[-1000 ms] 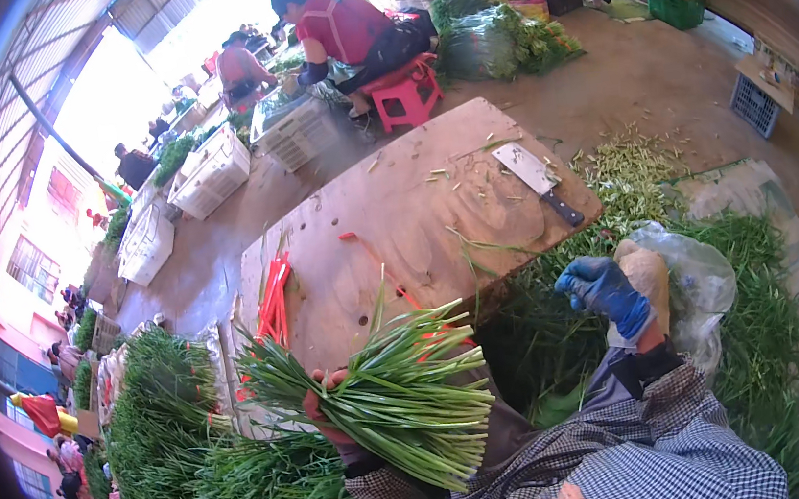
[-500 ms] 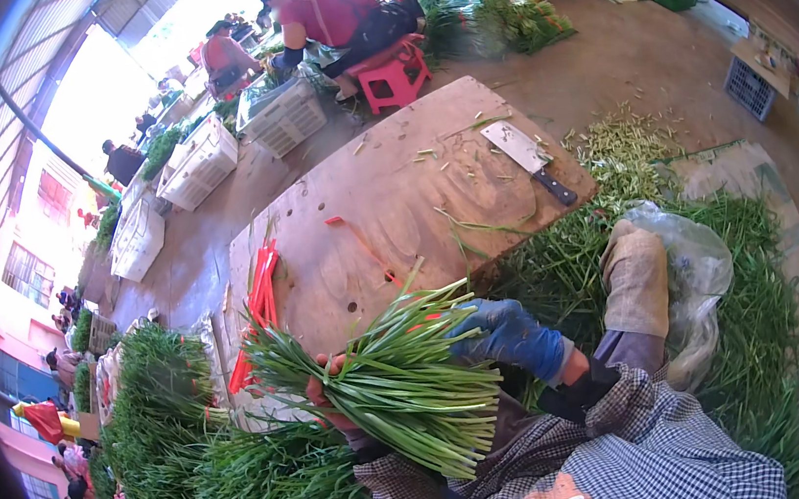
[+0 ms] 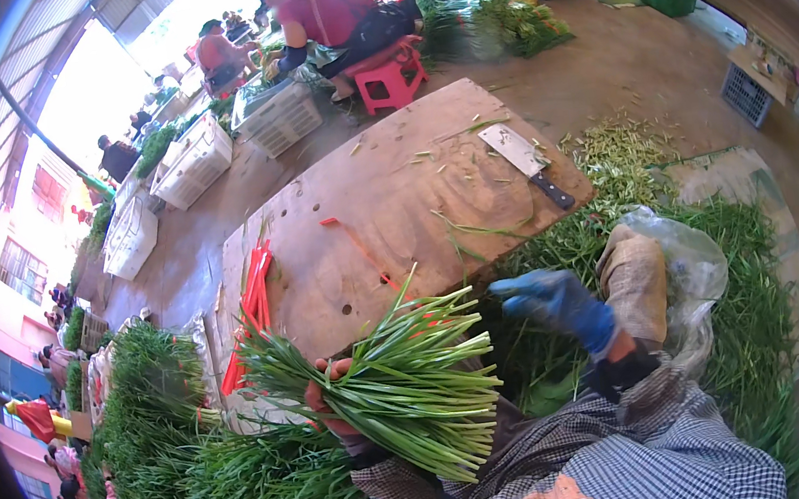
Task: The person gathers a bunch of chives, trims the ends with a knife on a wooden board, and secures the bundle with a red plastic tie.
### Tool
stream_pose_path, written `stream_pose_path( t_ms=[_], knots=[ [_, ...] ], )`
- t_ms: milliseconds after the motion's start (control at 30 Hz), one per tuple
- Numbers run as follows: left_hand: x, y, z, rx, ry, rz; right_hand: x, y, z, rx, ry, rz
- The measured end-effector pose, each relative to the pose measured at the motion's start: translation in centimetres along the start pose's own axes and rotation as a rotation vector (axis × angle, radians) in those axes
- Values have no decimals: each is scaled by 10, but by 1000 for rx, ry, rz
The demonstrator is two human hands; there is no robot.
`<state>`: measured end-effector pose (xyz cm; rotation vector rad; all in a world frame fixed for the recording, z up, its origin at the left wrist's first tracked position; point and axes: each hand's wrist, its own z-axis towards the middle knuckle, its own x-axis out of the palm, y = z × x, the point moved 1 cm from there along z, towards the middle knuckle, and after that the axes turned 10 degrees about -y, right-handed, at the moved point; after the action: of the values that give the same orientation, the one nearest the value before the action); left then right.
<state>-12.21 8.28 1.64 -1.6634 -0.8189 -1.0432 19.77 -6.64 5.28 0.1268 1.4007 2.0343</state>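
Observation:
My bare left hand (image 3: 330, 395) is closed around a thick bunch of chive-like green stalks (image 3: 425, 385). Their pale cut ends fan out to the right, and the leafy ends hang to the left. My right hand (image 3: 559, 308), in a blue glove, is apart from the bunch, over the loose greens (image 3: 554, 355) beside my right leg. Its fingers stretch leftward with nothing visible in them. Just beyond the bunch is a wooden board (image 3: 393, 191), with red strips (image 3: 256, 286) on its left edge and a cleaver (image 3: 522, 159) at its far right.
Bundled greens (image 3: 269, 491) are heaped at my left. Clear plastic (image 3: 692, 265) lies by my covered right knee (image 3: 634, 272). Trimmed stalk ends (image 3: 624, 145) litter the floor past the board. Farther off, a person (image 3: 328, 11) sits on a pink stool (image 3: 390, 78) near white crates (image 3: 276, 121).
My right hand has moved away from the bunch, rightward toward my knee. My left hand keeps its hold on the stalks in nearly the same place.

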Motion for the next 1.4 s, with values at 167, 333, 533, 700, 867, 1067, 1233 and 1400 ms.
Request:
stream_pose_path(
  t_ms=[167, 333, 533, 700, 867, 1067, 1233, 1400],
  knots=[
    [11, 16, -4, -57, -15, -32, 48, -3, 12, 37, -3, 115],
    [11, 6, -11, -91, 165, -49, 6, -12, 16, 208, -132, 193],
    [-20, 6, -2, -88, 121, -49, 37, -4, -18, 141, 63, 171],
    [-31, 8, 1, -57, 96, -42, 48, 5, -22, 0, 133, -24],
    [-39, -9, 4, 17, 162, 14, -16, -34, -29, 4, 29, -311],
    [-48, -10, 11, -78, 165, -83, 10, 4, -27, 348, 153, 99],
    [-21, 10, -3, -59, 187, -43, 47, 0, -21, 136, 269, -33],
    [-12, 22, -14, -106, 117, -22, 37, 3, -11, 540, 220, 515]
  ],
)
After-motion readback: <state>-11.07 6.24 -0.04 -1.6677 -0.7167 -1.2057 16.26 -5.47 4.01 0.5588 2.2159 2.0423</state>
